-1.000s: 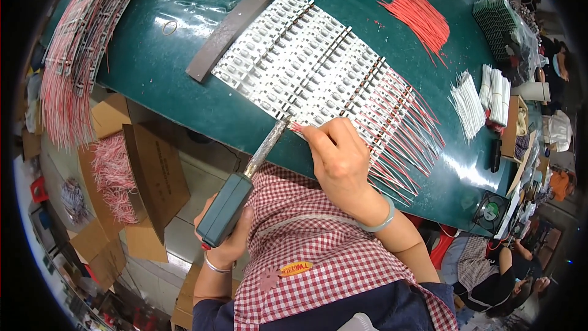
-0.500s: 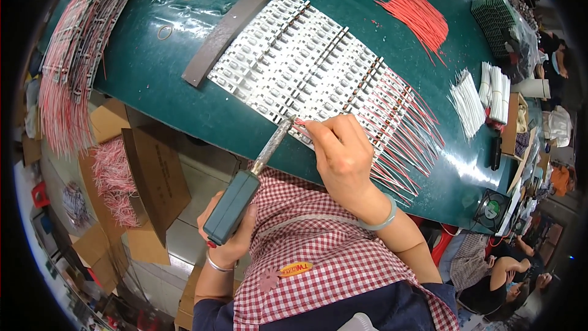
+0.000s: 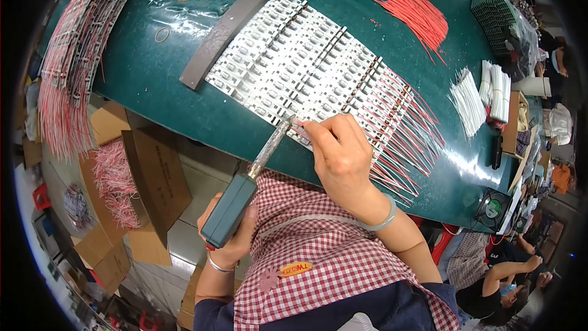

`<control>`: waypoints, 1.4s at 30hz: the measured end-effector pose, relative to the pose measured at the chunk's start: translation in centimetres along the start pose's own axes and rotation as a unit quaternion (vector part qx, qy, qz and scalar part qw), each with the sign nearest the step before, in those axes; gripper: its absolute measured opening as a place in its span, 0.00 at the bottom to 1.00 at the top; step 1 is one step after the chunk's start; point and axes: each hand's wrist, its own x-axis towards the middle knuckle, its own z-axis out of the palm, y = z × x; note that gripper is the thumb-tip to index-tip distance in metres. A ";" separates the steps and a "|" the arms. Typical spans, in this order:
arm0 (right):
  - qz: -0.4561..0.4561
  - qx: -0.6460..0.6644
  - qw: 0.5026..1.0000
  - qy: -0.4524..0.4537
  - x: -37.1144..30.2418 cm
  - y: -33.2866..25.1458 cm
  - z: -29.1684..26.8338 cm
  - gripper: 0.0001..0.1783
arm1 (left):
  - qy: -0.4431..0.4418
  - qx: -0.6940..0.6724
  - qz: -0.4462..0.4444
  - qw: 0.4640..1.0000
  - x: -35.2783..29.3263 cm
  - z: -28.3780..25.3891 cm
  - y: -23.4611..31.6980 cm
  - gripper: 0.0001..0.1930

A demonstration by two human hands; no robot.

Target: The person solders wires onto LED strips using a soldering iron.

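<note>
"What has the left hand (image 3: 237, 240) got?"
"The soldering iron (image 3: 252, 175), gripped in its fist, tip at the near edge of the white panel (image 3: 278, 67) on the bench (image 3: 177, 105)."
"And the right hand (image 3: 343, 156)?"
"Pinching a wire (image 3: 300, 123) (only a reddish speck shows) just beside that tip."

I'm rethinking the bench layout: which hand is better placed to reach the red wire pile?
Probably the right hand: it is nearer the red wire pile and pinches only a small reddish piece, while the left hand, farther off, is wrapped around a green-handled tool.
</note>
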 end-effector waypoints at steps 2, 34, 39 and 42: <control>-0.002 -0.002 1.000 -0.002 0.0 0.0 0.0 0.07 | 0.001 0.005 -0.002 1.000 -0.2 -0.1 0.0 0.11; 0.013 0.016 1.000 -0.008 0.9 0.9 -0.5 0.12 | -0.022 0.014 0.028 0.999 1.9 0.9 0.9 0.10; 0.013 0.021 1.000 -0.007 1.0 0.9 -0.5 0.11 | -0.005 -0.009 -0.001 1.000 1.1 0.6 0.4 0.11; 0.026 0.022 0.999 -0.009 1.0 0.7 -0.6 0.13 | -0.001 -0.008 0.008 1.000 1.5 0.7 0.6 0.11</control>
